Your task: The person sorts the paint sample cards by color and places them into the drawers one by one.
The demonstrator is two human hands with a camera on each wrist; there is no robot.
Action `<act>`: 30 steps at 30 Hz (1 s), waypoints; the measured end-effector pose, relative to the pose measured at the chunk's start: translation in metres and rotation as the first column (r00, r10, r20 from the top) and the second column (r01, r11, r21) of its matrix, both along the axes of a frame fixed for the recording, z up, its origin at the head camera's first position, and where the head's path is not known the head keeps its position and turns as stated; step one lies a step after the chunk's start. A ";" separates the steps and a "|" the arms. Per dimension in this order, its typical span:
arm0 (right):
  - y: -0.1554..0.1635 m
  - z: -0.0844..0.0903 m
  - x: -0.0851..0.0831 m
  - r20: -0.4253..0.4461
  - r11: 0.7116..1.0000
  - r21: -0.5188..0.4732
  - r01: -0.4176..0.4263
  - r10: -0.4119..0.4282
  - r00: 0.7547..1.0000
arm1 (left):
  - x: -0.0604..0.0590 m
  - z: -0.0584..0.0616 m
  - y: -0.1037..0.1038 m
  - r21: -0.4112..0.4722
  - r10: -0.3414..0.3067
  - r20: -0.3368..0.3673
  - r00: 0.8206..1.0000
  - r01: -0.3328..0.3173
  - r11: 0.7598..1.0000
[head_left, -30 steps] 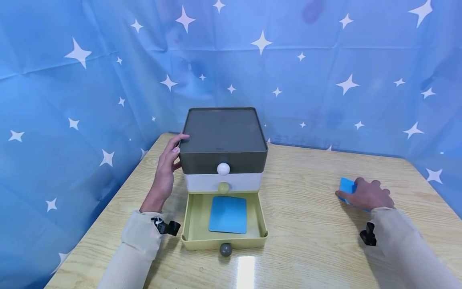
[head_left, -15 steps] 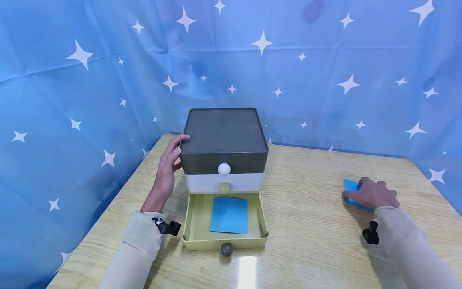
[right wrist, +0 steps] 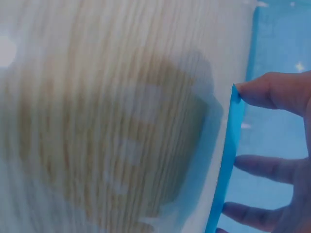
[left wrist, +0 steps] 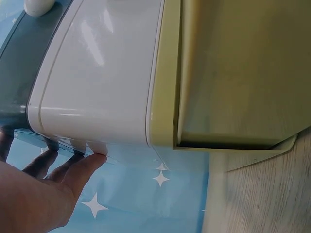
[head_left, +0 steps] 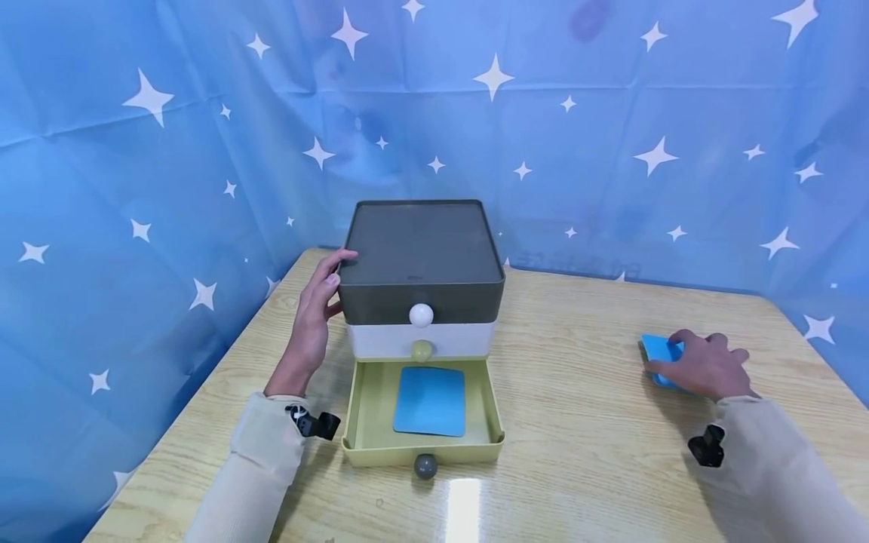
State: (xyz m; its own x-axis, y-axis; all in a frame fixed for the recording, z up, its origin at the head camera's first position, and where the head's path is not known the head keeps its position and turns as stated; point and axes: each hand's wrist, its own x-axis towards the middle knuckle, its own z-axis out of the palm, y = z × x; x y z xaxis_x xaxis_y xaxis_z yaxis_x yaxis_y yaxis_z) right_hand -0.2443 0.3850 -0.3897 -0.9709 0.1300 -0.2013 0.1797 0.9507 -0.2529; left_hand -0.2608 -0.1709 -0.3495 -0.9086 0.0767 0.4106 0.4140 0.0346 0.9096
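Head view: your right hand (head_left: 702, 366) lies on the blue card (head_left: 660, 348) at the right side of the wooden table (head_left: 584, 422), well apart from the drawer unit. The fingers are spread and lightly bent over the card, with the thumb at its near edge. In the right wrist view, the thumb tip touches one corner of the blue card, which shows edge-on and appears tilted off the table, and the other fingers (right wrist: 262, 167) sit apart behind it; whether they press against its back face cannot be determined. Your left hand (head_left: 314, 317) rests against the left side of the drawer unit (head_left: 421, 271), with the fingers extended. The uppermost fingertip touches the edge of the dark grey top section, and the left wrist view shows the remaining fingertips against the white middle section. The unit stands near the rear left of the table. Its yellow-green bottom drawer (head_left: 370, 422) is pulled out toward you, and a second blue card (head_left: 431, 401) lies flat inside it. A grey knob (head_left: 425, 467) is fitted to the drawer front. A blue star-patterned cloth (head_left: 611, 136) surrounds the table.
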 end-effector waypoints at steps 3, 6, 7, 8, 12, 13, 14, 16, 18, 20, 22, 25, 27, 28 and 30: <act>-0.007 0.002 0.004 -0.061 0.999 -0.005 -0.036 0.036 0.998 | 0.000 0.000 0.000 0.001 -0.001 0.001 1.000 0.001 1.000; -0.013 0.004 0.008 -0.121 0.998 -0.005 -0.070 0.069 0.990 | 0.001 0.000 0.000 -0.004 -0.002 0.004 1.000 0.002 1.000; -0.015 0.005 0.009 -0.137 0.997 -0.005 -0.078 0.076 0.988 | 0.001 0.000 0.000 -0.004 -0.003 0.003 1.000 0.003 1.000; -0.017 0.006 0.009 -0.149 0.996 -0.006 -0.085 0.083 0.985 | 0.001 0.000 0.000 -0.004 -0.002 0.003 1.000 0.002 1.000; -0.026 0.010 0.010 -0.187 0.994 0.010 -0.112 0.112 0.976 | 0.000 0.000 0.000 0.003 -0.002 0.000 1.000 0.002 1.000; -0.029 0.011 0.011 -0.199 0.992 0.016 -0.122 0.123 0.972 | 0.000 0.000 0.000 0.004 -0.002 0.000 1.000 0.002 1.000; -0.032 0.011 0.011 -0.212 0.991 0.020 -0.133 0.134 0.968 | 0.000 0.000 0.000 0.005 -0.002 0.000 1.000 0.002 1.000; -0.038 0.012 0.012 -0.249 0.987 0.028 -0.157 0.159 0.955 | 0.000 -0.001 -0.001 0.005 -0.002 0.000 1.000 0.002 1.000; -0.046 0.013 0.014 -0.289 0.982 0.028 -0.186 0.185 0.939 | 0.000 -0.001 -0.001 0.007 -0.001 0.000 1.000 0.001 1.000; -0.053 0.014 0.017 -0.323 0.976 0.027 -0.217 0.214 0.922 | 0.000 -0.001 -0.001 0.009 -0.001 -0.001 1.000 0.001 1.000; -0.061 0.015 0.020 -0.340 0.969 0.022 -0.245 0.238 0.910 | 0.001 0.000 0.000 0.011 -0.002 -0.002 1.000 0.002 1.000; -0.072 0.019 0.025 -0.352 0.958 0.014 -0.285 0.272 0.896 | 0.001 0.001 0.000 0.011 -0.001 -0.002 1.000 0.001 1.000; -0.080 0.023 0.028 -0.353 0.951 0.004 -0.309 0.291 0.889 | 0.001 0.001 0.000 0.009 -0.002 -0.001 1.000 0.002 1.000; -0.085 0.024 0.030 -0.355 0.947 0.001 -0.321 0.300 0.885 | 0.001 0.001 0.000 0.008 -0.001 -0.001 1.000 0.001 1.000; -0.093 0.027 0.033 -0.360 0.938 -0.007 -0.347 0.321 0.876 | 0.001 0.001 0.000 0.006 -0.001 0.000 1.000 0.001 1.000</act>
